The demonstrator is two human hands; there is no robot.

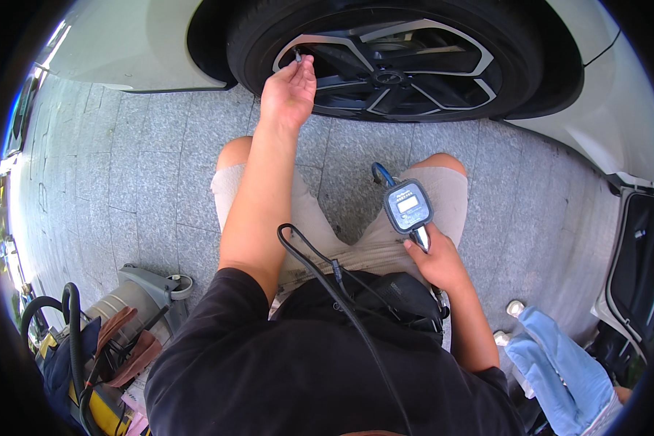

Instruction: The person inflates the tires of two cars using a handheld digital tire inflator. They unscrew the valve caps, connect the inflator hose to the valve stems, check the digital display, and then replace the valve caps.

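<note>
My left hand (292, 90) reaches up to the car wheel's alloy rim (388, 77), its fingertips at the tyre valve stem (298, 55) on the rim's left side. Whether the fingers grip the valve or a small cap is too small to tell. In my right hand (436, 253) is the metal handle of a digital tyre pressure gauge (408, 206), held above my right thigh with its small display facing up. A blue hose (380, 171) curves from the gauge's top. The black tyre (248, 60) surrounds the rim.
Pale car body panels (136, 43) flank the wheel above grey stone paving (147, 163). At lower left stands a vacuum cleaner (136, 300) with a black corrugated hose (73, 327) and cloths. A person in light blue jeans (561, 365) is at lower right, near an open car door (627, 267). A black cable (327, 283) crosses my torso.
</note>
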